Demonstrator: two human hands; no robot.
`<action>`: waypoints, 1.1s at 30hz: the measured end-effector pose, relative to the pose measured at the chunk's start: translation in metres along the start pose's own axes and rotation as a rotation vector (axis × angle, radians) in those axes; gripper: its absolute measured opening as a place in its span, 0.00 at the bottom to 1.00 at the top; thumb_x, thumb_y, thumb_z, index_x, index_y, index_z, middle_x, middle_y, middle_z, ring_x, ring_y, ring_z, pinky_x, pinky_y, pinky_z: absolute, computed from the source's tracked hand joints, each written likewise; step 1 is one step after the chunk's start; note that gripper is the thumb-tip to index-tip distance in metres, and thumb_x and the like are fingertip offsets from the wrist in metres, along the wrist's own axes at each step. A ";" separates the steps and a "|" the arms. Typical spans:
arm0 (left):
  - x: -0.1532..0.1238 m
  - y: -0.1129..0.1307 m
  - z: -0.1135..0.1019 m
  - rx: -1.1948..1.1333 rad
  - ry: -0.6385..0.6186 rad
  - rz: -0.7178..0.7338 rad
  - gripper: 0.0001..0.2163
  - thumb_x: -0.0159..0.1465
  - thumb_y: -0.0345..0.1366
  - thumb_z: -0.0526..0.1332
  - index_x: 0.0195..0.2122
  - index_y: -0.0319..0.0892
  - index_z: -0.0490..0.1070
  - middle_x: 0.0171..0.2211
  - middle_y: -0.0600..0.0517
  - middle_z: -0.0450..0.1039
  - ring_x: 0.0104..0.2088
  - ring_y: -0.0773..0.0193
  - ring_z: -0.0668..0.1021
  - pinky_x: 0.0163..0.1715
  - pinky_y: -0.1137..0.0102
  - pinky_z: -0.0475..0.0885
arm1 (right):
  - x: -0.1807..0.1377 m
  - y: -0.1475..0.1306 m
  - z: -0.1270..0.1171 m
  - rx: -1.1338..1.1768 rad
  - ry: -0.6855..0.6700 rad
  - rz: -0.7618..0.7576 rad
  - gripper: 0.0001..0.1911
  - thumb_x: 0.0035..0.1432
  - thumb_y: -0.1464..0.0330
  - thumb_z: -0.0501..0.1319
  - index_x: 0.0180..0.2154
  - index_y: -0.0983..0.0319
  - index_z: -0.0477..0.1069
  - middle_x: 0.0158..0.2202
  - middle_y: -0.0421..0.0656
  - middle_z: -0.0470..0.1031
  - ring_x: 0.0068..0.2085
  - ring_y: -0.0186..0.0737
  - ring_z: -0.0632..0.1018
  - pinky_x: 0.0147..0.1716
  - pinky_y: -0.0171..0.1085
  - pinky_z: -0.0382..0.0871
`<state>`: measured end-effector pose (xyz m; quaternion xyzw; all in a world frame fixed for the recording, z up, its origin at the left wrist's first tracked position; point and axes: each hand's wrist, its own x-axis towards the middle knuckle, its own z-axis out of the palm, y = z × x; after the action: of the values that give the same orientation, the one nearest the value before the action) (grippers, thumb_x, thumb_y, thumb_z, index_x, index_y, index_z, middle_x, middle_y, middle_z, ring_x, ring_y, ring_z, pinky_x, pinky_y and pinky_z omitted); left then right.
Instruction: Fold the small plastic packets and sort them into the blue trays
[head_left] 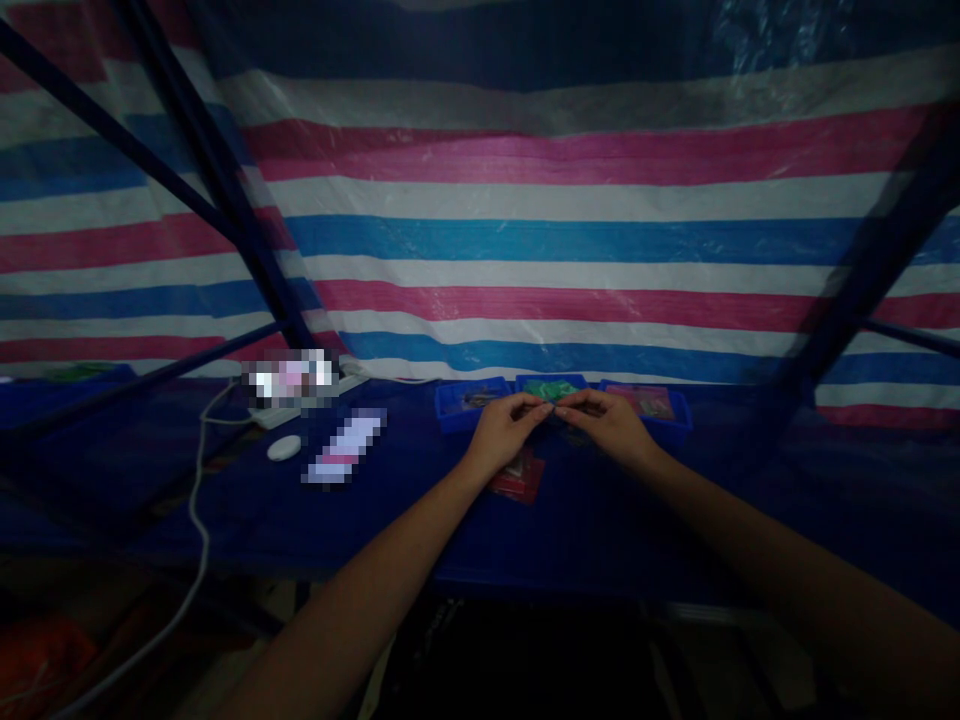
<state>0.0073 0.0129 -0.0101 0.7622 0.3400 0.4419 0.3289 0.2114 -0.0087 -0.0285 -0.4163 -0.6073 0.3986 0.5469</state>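
Observation:
Both of my hands meet in front of the blue bins, fingertips nearly touching. My left hand is closed in a pinch, thumb against fingers. Mirroring it, my right hand pinches from the other side. Something small and dark may lie between the fingertips, too small and dim to name. Under the left wrist, a red packet lies on the blue table. Just beyond the hands stand a left blue bin with small items, a middle bin holding green packets, and a right blue bin with reddish packets.
A blurred-out phone-like rectangle and a white oval object lie at left. Behind them is a white power strip with a white cable hanging off the table. Dark blue metal posts and striped sheeting enclose the back.

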 end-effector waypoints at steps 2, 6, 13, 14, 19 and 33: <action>0.000 0.000 0.001 -0.007 -0.011 0.006 0.16 0.65 0.49 0.63 0.42 0.41 0.79 0.38 0.48 0.81 0.36 0.61 0.80 0.38 0.67 0.73 | 0.000 0.000 0.000 0.019 -0.002 -0.021 0.16 0.51 0.56 0.72 0.37 0.59 0.77 0.38 0.43 0.81 0.37 0.41 0.80 0.41 0.43 0.76; -0.001 -0.001 0.002 -0.030 -0.029 0.007 0.16 0.65 0.48 0.63 0.42 0.41 0.79 0.39 0.48 0.81 0.37 0.61 0.79 0.38 0.68 0.72 | 0.001 -0.003 0.000 0.055 -0.026 -0.056 0.17 0.50 0.58 0.73 0.39 0.59 0.76 0.37 0.43 0.80 0.39 0.40 0.80 0.44 0.42 0.74; 0.000 -0.004 0.002 -0.024 0.011 0.007 0.16 0.66 0.49 0.61 0.43 0.41 0.80 0.38 0.49 0.81 0.38 0.60 0.80 0.40 0.67 0.73 | 0.001 -0.002 0.000 0.050 -0.025 -0.035 0.19 0.51 0.57 0.72 0.42 0.59 0.75 0.39 0.44 0.80 0.39 0.40 0.80 0.43 0.42 0.75; 0.000 -0.004 0.002 -0.024 0.007 0.006 0.16 0.66 0.48 0.62 0.43 0.41 0.80 0.38 0.48 0.81 0.38 0.60 0.80 0.41 0.66 0.73 | 0.001 -0.002 0.000 0.051 -0.027 -0.036 0.19 0.51 0.57 0.72 0.41 0.59 0.76 0.39 0.44 0.80 0.39 0.41 0.80 0.44 0.42 0.75; 0.000 -0.004 0.001 -0.046 -0.020 -0.020 0.17 0.63 0.48 0.65 0.45 0.40 0.79 0.39 0.46 0.81 0.37 0.59 0.81 0.39 0.66 0.75 | 0.001 -0.001 0.001 0.069 -0.048 -0.026 0.18 0.50 0.56 0.72 0.40 0.58 0.76 0.40 0.44 0.81 0.40 0.42 0.81 0.45 0.43 0.75; -0.002 -0.003 0.005 -0.123 -0.066 0.014 0.14 0.64 0.43 0.65 0.45 0.40 0.77 0.40 0.45 0.81 0.39 0.61 0.82 0.43 0.64 0.76 | -0.001 -0.005 0.002 0.033 -0.092 -0.033 0.18 0.50 0.63 0.70 0.44 0.59 0.73 0.35 0.39 0.77 0.33 0.35 0.77 0.37 0.37 0.73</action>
<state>0.0109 0.0121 -0.0154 0.7570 0.2958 0.4390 0.3830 0.2094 -0.0112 -0.0242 -0.3783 -0.6319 0.4183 0.5316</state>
